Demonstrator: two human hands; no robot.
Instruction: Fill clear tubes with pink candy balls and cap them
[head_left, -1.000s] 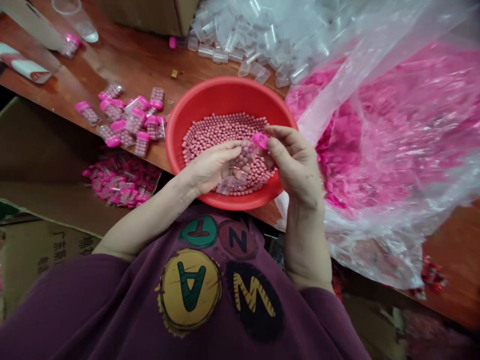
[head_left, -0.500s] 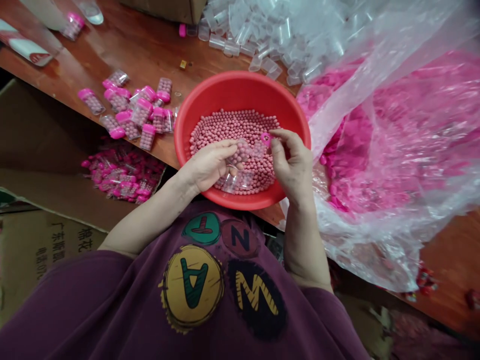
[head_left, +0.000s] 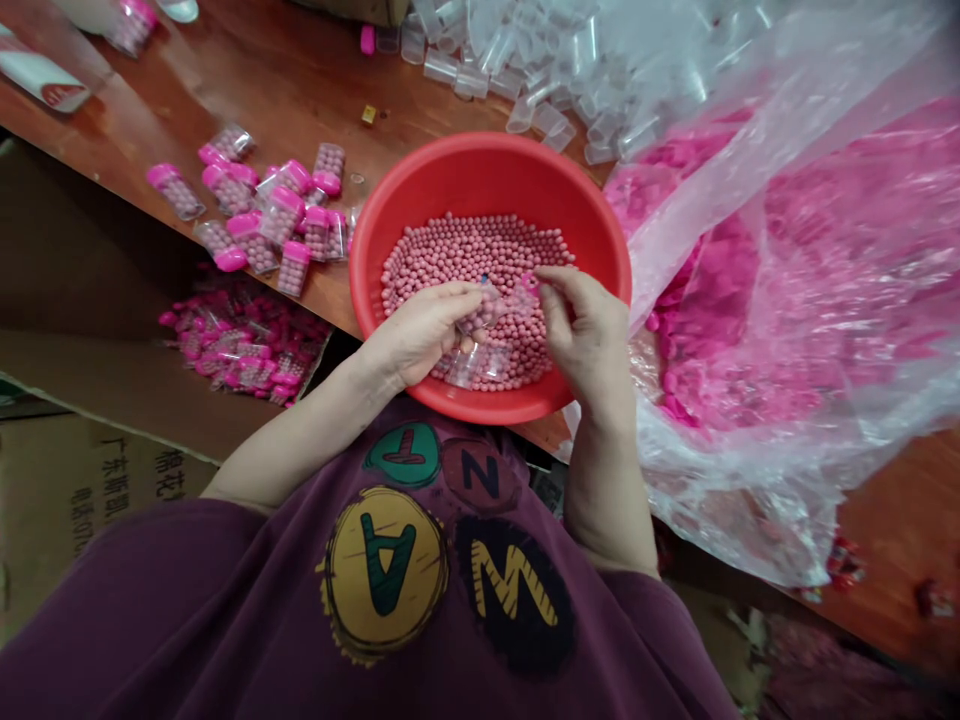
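Observation:
A red plastic bowl [head_left: 480,165] holds a heap of small pink beads [head_left: 465,255]. Over the beads my left hand [head_left: 424,330] is closed on several small clear vials [head_left: 480,362] that poke out under its fingers. My right hand [head_left: 589,335] pinches a small clear vial [head_left: 517,298] close to the left fingertips, with a bit of pink showing at its tip. Both hands hover just above the beads at the near side of the bowl.
Filled vials with pink caps [head_left: 259,215] lie on the wooden table [head_left: 285,80] left of the bowl. More filled vials [head_left: 240,345] sit in a box below the table edge. Empty clear vials [head_left: 525,60] are piled behind; a plastic bag of pink caps [head_left: 787,270] lies right.
The pink cap that showed plainly between my right fingers is now nearly hidden. My right hand has dropped a little toward the beads. The left hand keeps its hold.

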